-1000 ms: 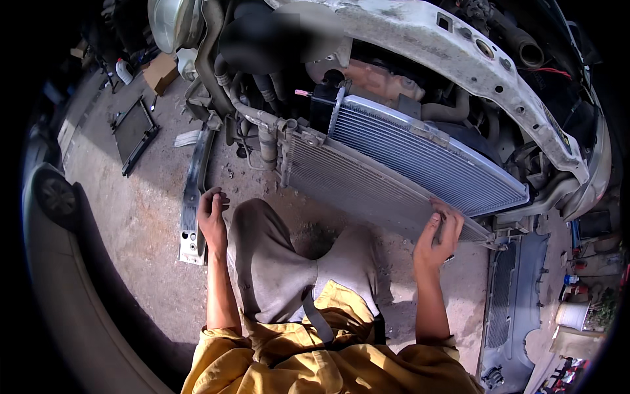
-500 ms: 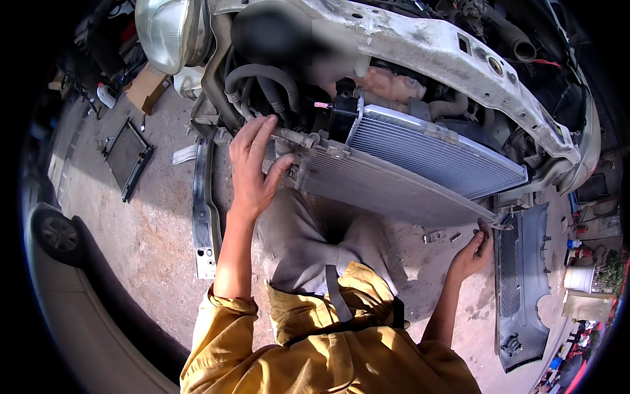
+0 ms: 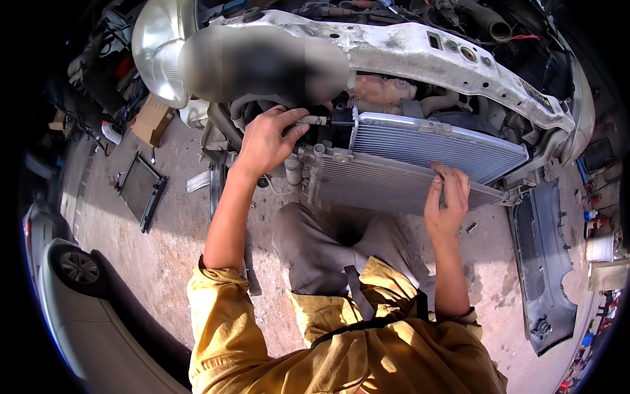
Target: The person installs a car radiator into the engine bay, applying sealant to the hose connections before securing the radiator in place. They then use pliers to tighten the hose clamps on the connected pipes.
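Note:
In front of the car's open nose stands a thin grey condenser (image 3: 367, 184), upright and slightly slanted. Behind it sits a silver-finned radiator (image 3: 426, 141) with a black side tank (image 3: 341, 123). My left hand (image 3: 269, 141) is at the condenser's left end, its thumb and fingers closed around a short grey hose (image 3: 314, 120) that meets the side tank. My right hand (image 3: 448, 197) grips the condenser's top edge right of its middle, thumb on the near face. What lies under my left palm is hidden.
A white metal crossbeam (image 3: 394, 43) arches over the radiator, with a headlight (image 3: 161, 59) at its left end. A grey bumper cover (image 3: 541, 262) lies at the right. Leftward are another radiator-like panel (image 3: 141, 190), a cardboard box (image 3: 152, 121) and a parked car (image 3: 98, 315).
My left hand has moved up and right from the condenser's corner to the hose. My right hand has slid left and up from the condenser's right end onto its top edge.

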Tool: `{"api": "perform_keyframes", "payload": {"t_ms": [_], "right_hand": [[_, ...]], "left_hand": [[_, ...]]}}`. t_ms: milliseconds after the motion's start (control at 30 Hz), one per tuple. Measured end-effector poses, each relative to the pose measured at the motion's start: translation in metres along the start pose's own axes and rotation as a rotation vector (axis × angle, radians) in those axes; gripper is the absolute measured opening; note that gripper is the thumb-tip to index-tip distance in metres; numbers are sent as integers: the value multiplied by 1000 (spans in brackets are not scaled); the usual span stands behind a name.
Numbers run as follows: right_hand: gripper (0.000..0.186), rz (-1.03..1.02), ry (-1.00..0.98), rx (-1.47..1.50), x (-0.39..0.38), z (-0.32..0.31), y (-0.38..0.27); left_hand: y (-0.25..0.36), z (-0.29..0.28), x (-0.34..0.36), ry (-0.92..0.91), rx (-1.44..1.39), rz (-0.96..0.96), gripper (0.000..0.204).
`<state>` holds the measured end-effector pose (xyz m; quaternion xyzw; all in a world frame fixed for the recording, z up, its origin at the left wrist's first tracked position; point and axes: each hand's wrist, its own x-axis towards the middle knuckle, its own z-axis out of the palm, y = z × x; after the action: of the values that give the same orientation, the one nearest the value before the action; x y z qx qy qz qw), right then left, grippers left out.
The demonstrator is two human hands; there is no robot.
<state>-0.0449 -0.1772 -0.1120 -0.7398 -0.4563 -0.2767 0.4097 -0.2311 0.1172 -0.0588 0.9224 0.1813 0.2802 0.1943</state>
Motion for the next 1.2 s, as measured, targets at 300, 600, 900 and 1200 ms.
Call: {"api": "perform_keyframes", "payload": {"t_ms": [300,600,900,1200], "right_hand": [[22,25,24,10,3,-4,20],[23,-61,43,56,35,15,21],[22,-221,54,67,77,34,24],[20,-300,-217,-27,106,75,32]], "left_hand": [[-3,2,2,81,-76,30,31],[-5,3,2,28,-53,-17,29],[-7,6,2,37,28,-55,27],[-8,8,1,-33,87,-83,30]]}}
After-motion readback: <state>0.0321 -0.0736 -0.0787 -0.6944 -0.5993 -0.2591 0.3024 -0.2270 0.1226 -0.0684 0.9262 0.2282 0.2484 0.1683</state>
